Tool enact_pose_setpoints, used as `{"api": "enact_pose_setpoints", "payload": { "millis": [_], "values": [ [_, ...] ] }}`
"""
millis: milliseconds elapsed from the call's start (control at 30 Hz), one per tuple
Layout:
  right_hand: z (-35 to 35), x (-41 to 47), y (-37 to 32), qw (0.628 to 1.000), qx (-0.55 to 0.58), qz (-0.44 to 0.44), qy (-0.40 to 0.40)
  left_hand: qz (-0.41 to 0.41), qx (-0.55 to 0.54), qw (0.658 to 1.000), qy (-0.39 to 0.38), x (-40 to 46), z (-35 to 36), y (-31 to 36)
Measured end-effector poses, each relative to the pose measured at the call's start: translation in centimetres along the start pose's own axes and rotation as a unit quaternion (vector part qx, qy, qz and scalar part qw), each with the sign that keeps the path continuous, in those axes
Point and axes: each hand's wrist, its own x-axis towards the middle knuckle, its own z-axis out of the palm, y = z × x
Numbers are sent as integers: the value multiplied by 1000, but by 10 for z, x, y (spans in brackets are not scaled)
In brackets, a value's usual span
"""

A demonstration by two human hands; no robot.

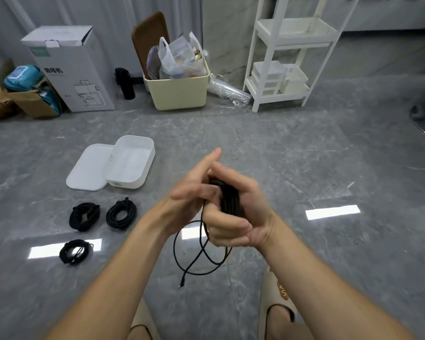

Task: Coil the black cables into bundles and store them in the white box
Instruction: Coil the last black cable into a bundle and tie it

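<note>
Head view, looking down at grey marbled floor (292,168). Both forearms reach in from the bottom edge and the hands meet mid-frame, above the floor.

Right hand (238,214): fingers curled round a partly wound black cable bundle (230,196), the thumb lying across below it. Firm grasp on the coil.

Left hand (194,190): motion-blurred, pressed against the right hand and the coil. Fingers extended up and forward; whether it pinches the cable I cannot tell.

Loose cable tail (201,251): hangs from the coil in a couple of open loops below the hands, ending in a small plug (181,283) near the floor.

Finished bundles on the floor, left of the hands, all apart from one another: coiled bundle (84,216), second coiled bundle (121,214) just right of it, third coiled bundle (75,252) nearer the camera.

White box (130,163): open, on the floor beyond the bundles, nothing black visible inside. Its lid (88,168) lies flat at its left side, partly under the box edge.

Background along the wall: tall white carton (71,69), brown cardboard box (22,99) with blue items, black bottle (125,83), cream bin (179,92) stuffed with plastic bags, white shelf rack (287,57).

Bottom edge: beige slippers (277,305) on the person's feet.
</note>
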Motion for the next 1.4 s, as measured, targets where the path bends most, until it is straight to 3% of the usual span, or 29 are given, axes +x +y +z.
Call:
{"api": "enact_pose_setpoints", "payload": {
  "millis": [100,300,467,667,867,1167,1400],
  "values": [
    [0,-5,-8,996,45,-76,8,-36,-11,999,-32,2,-1,-2],
    [-3,-15,-17,966,85,-214,118,-78,-73,992,-73,4,-2,-4],
    [-5,-23,-22,938,126,-289,147,-106,-88,986,-91,3,-2,-4],
    [-6,-28,-27,890,93,-363,260,-132,-105,981,-100,4,-2,-4],
    [-6,-30,-31,850,78,-399,335,-156,-112,976,-100,3,-1,-2],
    [-4,-27,-32,822,-38,-384,419,-171,-110,976,-78,2,-3,-3],
    [-8,-31,-34,792,-62,-400,457,-176,-100,977,-75,0,-2,-1]
  ]
}}
